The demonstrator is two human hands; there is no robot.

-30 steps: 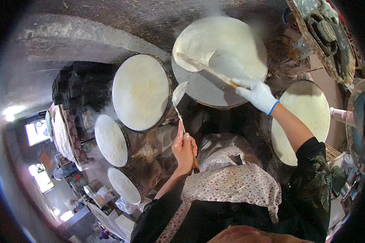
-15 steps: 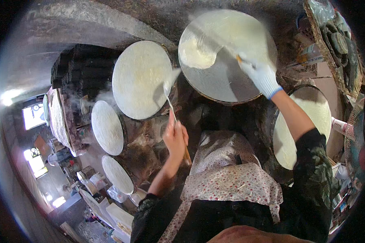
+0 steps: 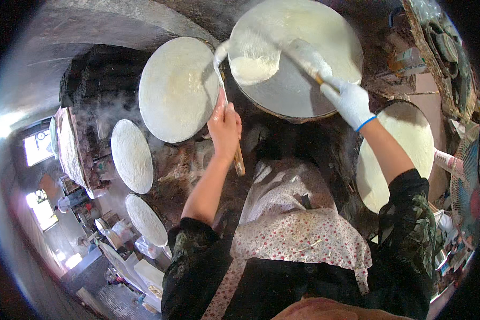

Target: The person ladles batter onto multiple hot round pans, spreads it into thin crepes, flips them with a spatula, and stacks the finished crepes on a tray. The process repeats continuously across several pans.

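Note:
My left hand (image 3: 224, 130) is bare and wrapped round a wooden-handled metal tool (image 3: 239, 160). The tool's thin neck points up, and its whitish head is at the left rim of a large round griddle (image 3: 298, 101). My right hand (image 3: 351, 104), in a white glove with a blue cuff, grips a wooden-handled spreader (image 3: 306, 58) whose whitish, motion-blurred head is over that griddle. Pale batter (image 3: 309, 24) coats its far part, with a thicker white patch (image 3: 255, 68) on the left; grey metal shows at the near side.
Left of it stands another round griddle (image 3: 173, 90) covered in white, with smaller white rounds (image 3: 132, 156) (image 3: 146, 220) beyond. A pale-coated round (image 3: 392, 160) is beside my right forearm. Farther right is a fan (image 3: 466, 181). Thin steam drifts at the left.
My left hand and its tool have moved up, the tool's head reaching the large griddle's left rim. The spreader has swept over the griddle. The whole view has shifted slightly.

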